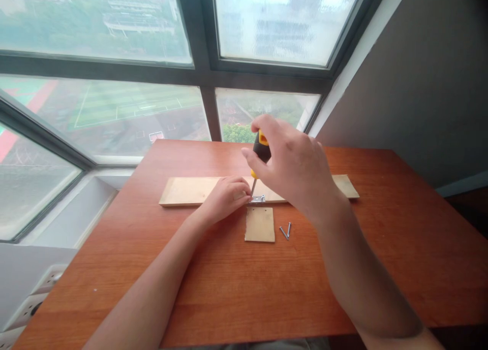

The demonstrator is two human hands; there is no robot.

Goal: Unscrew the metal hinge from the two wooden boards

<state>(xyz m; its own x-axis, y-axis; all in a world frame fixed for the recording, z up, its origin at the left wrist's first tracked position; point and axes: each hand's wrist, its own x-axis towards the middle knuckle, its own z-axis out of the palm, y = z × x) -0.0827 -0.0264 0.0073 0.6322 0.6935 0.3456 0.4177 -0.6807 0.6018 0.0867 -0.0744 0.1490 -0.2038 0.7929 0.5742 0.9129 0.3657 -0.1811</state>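
My right hand (292,162) is wrapped round the black and yellow handle of a screwdriver (261,149). The shaft points down, slightly tilted, to a small metal hinge (257,198) at the near edge of a long pale wooden board (186,190). Beside the tip, my left hand (227,196) rests on the board with its fingers pinched together at the hinge's left end. Whatever those fingertips hold is too small to make out, and a screw under the tip cannot be seen clearly.
A small square wooden piece (260,225) with little holes along its far edge lies just in front of the board. Two screws (285,231) lie to its right on the brown table (244,289). Windows (145,111) stand behind the table; wall sockets (28,309) are at lower left.
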